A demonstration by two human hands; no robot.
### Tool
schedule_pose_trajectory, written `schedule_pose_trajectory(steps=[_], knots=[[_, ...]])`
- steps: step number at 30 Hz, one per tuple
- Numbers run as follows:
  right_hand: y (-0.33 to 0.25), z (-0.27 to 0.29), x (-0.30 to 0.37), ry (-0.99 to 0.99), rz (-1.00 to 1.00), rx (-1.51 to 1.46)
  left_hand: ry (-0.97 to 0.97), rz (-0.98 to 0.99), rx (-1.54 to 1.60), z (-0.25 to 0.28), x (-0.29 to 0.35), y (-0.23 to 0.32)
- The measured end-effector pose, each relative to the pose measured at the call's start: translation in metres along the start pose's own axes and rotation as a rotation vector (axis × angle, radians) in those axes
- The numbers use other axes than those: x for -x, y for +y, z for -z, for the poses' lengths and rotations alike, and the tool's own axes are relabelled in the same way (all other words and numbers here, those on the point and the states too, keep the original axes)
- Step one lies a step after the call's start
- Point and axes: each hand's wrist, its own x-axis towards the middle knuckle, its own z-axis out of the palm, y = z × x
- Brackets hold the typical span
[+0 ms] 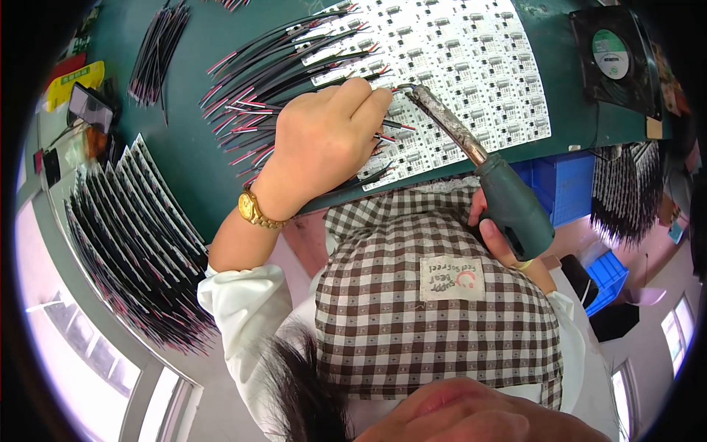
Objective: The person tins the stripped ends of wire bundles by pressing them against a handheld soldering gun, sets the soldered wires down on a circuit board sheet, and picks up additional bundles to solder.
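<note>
Green bench [180,147]: right grip [496,234] wraps iron [480,158], tip [414,90] beside left grip [328,132], seemingly pinching one among wires [243,87].

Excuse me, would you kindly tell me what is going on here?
The right hand holds a soldering iron with its tip over a white circuit sheet. The left hand is closed among black wires fanned across the sheet's edge, seemingly pinching one near the tip. Another bundle of wires lies farther left on the green table.
</note>
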Motion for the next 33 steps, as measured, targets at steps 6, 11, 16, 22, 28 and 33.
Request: schedule_pose_trajectory(steps=[6,11,16,22,28,33], knots=[[0.002,-0.005,0.007,0.057,-0.06,-0.083,0.004,0.0,-0.01,0.0,0.0,-0.001],[-0.018,-0.001,-0.005,0.076,-0.05,-0.181,-0.053,0.031,0.001,0.0,0.002,0.0],[-0.016,-0.002,-0.007,0.154,-0.076,-0.283,-0.065,0.049,0.001,0.0,0.003,0.0],[-0.016,-0.003,0.002,0.113,-0.13,-0.288,0.006,0.038,-0.005,-0.003,-0.001,-0.002],[-0.01,-0.001,0.003,0.071,-0.136,-0.297,-0.051,-0.026,0.046,-0.002,-0.003,-0.011],[-0.014,-0.003,0.002,0.091,-0.163,-0.345,-0.086,-0.04,0.049,-0.002,-0.006,-0.014]])
